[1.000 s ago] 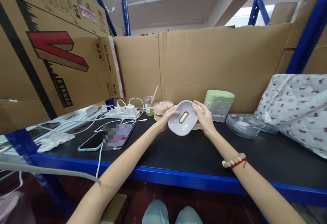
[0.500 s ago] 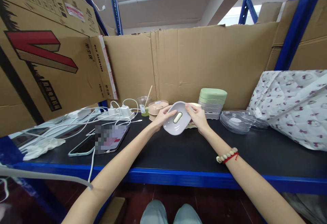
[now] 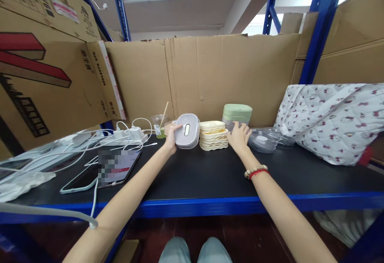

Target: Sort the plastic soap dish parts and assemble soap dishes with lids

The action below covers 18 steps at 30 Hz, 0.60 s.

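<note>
Head view: lilac container (image 3: 187, 131) sits against the left hand's fingers (image 3: 177, 128)

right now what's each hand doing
Left hand: holding the pale lidded container.
Right hand: open, holding nothing visible, beside the cream stack.

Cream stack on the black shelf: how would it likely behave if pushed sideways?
The cream stack would probably slide apart in layers, since separate pieces sit on one another with no strap visible. Each piece looks stiff, as the wavy edges hold their shape. Rolling seems unlikely: it rests flat on the black shelf.
</note>
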### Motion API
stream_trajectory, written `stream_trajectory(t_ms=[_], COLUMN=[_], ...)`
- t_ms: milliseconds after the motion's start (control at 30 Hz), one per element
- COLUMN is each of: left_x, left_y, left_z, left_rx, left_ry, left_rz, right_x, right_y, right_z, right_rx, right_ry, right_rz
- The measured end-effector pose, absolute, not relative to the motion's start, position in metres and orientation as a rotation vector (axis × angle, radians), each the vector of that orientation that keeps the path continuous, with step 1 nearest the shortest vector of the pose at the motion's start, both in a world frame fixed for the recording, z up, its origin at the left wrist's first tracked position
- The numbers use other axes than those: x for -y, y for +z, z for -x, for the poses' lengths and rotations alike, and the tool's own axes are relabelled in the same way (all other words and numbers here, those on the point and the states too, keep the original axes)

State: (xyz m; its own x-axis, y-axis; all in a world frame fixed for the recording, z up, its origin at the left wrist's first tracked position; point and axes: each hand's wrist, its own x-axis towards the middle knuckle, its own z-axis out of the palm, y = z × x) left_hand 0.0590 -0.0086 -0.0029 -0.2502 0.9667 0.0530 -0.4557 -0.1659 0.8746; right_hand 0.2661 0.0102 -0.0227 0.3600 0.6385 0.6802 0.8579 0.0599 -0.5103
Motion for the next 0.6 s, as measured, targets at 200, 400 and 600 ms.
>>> stream_trajectory(t_ms=[200, 400, 600], left_x=[0.014, 0.018, 0.014], left_y=[0.005, 0.009, 0.007], left_z=[-0.060, -0.060, -0.053], left_rx=[-0.925, -0.908, -0.884], left_ry=[1.641, 1.604, 1.637], left_rz=[-0.669, -0.649, -0.655], right_x=[-0.035, -0.027, -0.003], right_y=[-0.044, -0.036, -0.016], right_z=[-0.286, -0.285, -0.284], right_rx=[1.193, 1.321, 1.382], right_ry=[-0.320, -0.302, -0.220], right_rz=[2.083, 2.097, 2.061])
